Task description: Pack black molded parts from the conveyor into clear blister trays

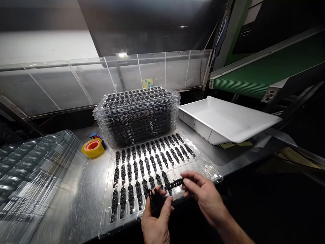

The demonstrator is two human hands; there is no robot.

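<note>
A clear plastic tray [105, 210] lies at the table's front edge, with rows of narrow black plastic parts [131, 198] in its slots. Over the near edge, my left hand [156, 217] is closed around a bunch of the same black parts [156, 203]. My right hand [200, 193] pinches one black part [177, 183] by its right end, just above the near row. The left end of that part reaches the last filled slot in that row; whether it touches the part lying there I cannot tell. Slots to the right in the near row show bare plastic.
Behind the tray rises a tall stack of filled clear trays [139, 118]. Yellow tape [93, 148] sits to its left, near more stacked clear trays [33, 179]. A white bin [228, 118] stands at right, below a green conveyor belt [269, 71].
</note>
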